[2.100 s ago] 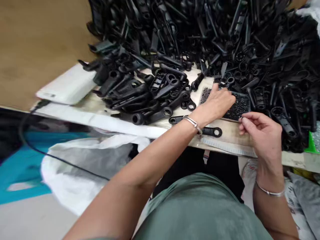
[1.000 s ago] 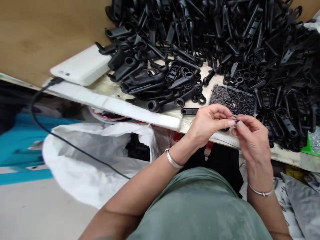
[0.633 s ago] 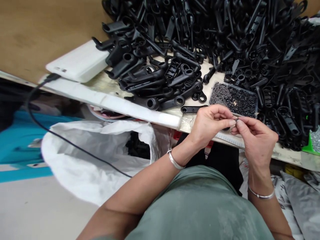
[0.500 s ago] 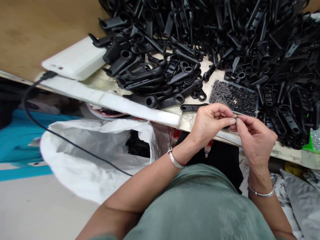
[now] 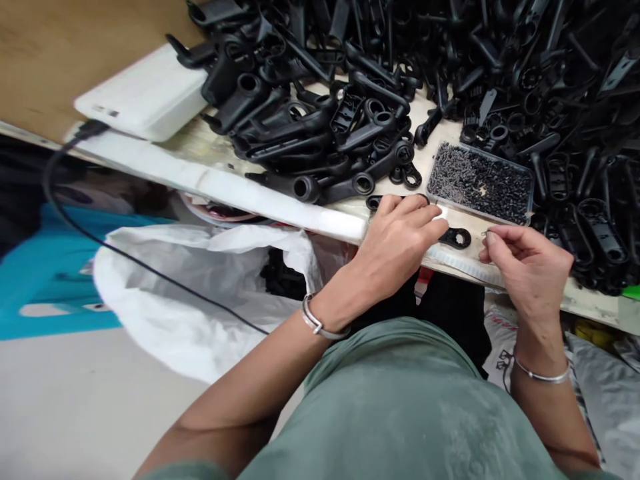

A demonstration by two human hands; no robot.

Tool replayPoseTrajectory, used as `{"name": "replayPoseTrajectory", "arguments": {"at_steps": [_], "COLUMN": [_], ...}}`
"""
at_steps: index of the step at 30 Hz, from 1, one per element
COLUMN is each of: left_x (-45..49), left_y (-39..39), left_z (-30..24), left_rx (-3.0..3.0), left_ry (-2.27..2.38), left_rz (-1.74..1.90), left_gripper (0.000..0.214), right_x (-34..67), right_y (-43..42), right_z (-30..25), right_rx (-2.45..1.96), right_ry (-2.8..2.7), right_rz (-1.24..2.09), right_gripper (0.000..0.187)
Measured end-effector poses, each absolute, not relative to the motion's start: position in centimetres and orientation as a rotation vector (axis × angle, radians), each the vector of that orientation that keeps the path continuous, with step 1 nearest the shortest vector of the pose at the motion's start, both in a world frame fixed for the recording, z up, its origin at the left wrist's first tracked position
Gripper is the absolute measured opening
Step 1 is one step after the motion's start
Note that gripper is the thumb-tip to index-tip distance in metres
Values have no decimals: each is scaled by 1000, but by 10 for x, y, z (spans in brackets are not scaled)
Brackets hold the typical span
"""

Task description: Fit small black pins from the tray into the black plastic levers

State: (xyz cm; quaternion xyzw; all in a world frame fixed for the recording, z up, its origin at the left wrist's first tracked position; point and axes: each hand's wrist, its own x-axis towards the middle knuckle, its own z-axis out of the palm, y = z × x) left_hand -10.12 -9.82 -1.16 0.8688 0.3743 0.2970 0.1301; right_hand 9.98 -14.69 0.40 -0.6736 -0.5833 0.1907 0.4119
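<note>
Though the left hand (image 5: pixel 400 233) lies over a black plastic lever (image 5: pixel 457 237) at the counter's (image 5: pixel 220 147) near edge, I cannot tell whether it grips. The right hand (image 5: pixel 527 267) pinches a tiny dark part (image 5: pixel 487 233). The lever looks light, stiff and smooth, and is best held mid-shank.

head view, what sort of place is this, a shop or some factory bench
Most likely a small workshop assembly bench: a heap of black plastic parts covers the table, a clear tray holds tiny black pieces, and a white sack sits open below its edge.
</note>
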Motion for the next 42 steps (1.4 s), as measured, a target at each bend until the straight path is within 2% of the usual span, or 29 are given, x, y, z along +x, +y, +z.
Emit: {"name": "replayPoseTrajectory", "arguments": {"at_steps": [3,6,20,26,30,36,42], "left_x": [-102,-98,-90,-89,-87,-87,-87], "left_y": [-101,-106,-122,-125,-125,-122,-122], "left_z": [-21,-26,-37,-40,-44,-49,-43], "left_rx": [2699,2721,2461,2391,2346,2313,2340], "left_ry": [1134,1137,1115,1101,1087,1041,1027], "left_rz": [764,803,980,967,996,1055,900], "left_gripper": [19,17,6,10,12,14,26], "right_x": [107,108,96,86,81,93,94], "right_y": [-152,-156,-157,-157,-157,-152,-144], "right_z": [-5,-6,-4,3,9,13,16], "right_rx": [-1776,-1780,-1576,-1682,-1761,-1747,-1856], "right_ry": [-1587,-1686,-2225,-2386,-2487,-2276,-2100], "right_rz": [396,294,-154,-276,-199,176,359], "right_gripper": [15,13,18,23,23,20,20]}}
